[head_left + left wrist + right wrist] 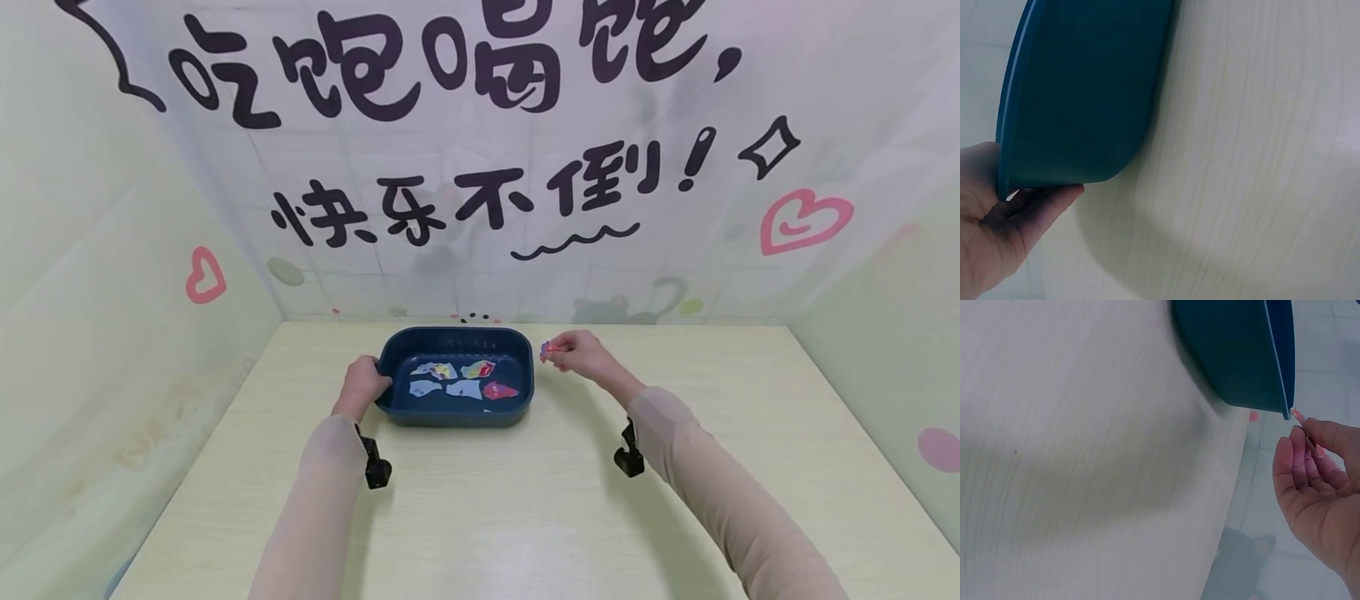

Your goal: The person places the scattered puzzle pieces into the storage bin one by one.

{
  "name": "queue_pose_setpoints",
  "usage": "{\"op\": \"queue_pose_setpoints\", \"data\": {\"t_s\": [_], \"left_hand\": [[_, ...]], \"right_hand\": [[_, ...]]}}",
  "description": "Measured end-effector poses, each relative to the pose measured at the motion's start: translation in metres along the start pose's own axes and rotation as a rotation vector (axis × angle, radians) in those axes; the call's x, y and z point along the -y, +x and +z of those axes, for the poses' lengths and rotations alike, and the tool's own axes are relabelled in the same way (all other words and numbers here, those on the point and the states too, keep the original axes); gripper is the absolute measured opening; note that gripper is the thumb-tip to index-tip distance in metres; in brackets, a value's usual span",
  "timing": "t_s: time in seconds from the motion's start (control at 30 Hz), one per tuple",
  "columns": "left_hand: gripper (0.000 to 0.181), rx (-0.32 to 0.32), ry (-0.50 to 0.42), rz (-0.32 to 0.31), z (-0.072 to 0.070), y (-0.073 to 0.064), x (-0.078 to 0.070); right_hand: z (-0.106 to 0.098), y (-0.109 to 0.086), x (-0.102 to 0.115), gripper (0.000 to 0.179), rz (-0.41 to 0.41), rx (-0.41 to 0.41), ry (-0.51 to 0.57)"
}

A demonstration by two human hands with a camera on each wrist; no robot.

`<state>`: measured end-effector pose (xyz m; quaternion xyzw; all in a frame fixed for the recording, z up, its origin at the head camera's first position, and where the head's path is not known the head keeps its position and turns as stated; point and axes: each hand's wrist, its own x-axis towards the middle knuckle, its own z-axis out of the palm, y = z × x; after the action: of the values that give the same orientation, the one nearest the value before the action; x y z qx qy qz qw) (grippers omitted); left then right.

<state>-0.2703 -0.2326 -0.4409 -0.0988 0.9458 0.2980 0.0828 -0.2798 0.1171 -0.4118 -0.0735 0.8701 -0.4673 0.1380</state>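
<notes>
A dark blue rectangular plastic basin [457,419] with rounded corners stands on the table. Several irregular, torn-looking scraps lie flat inside: pale blue ones [463,389], a reddish one [500,390] and multicoloured ones [477,369]. My left hand [362,386] grips the basin's left end, thumb over the rim and fingers against the outer wall, as the left wrist view shows. Just beyond the right rim, my right hand [583,354] pinches a small red and blue scrap [545,351] between thumb and fingertips, above table height. In the right wrist view this scrap [1300,419] appears nearly edge-on, beside the rim.
The pale wood-grain table [480,508] stretches out in front of the basin and to both sides. A white printed cloth [465,275] with large black characters hangs close behind the table's back edge. Black wrist mounts [377,472] sit below both forearms.
</notes>
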Motion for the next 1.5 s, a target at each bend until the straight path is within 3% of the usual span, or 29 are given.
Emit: {"op": "queue_pose_setpoints", "data": {"t_s": [0.57,0.83,1.2,1.5], "left_hand": [[0.036,-0.005,-0.023,-0.014,-0.001,0.001,0.0],[0.037,-0.005,-0.008,-0.009,-0.001,-0.001,0.0],[0.035,-0.014,-0.005,0.006,0.0,0.002,0.001],[0.032,-0.034,-0.006,0.028,0.0,0.0,0.002]], "right_hand": [[0.031,0.011,0.028,0.023,-0.003,0.036,-0.004],[0.054,0.017,0.039,0.023,0.004,0.11,-0.031],[0.079,0.021,0.047,0.017,0.035,0.115,-0.162],[0.1,0.023,0.051,0.018,0.057,0.193,-0.14]]}}
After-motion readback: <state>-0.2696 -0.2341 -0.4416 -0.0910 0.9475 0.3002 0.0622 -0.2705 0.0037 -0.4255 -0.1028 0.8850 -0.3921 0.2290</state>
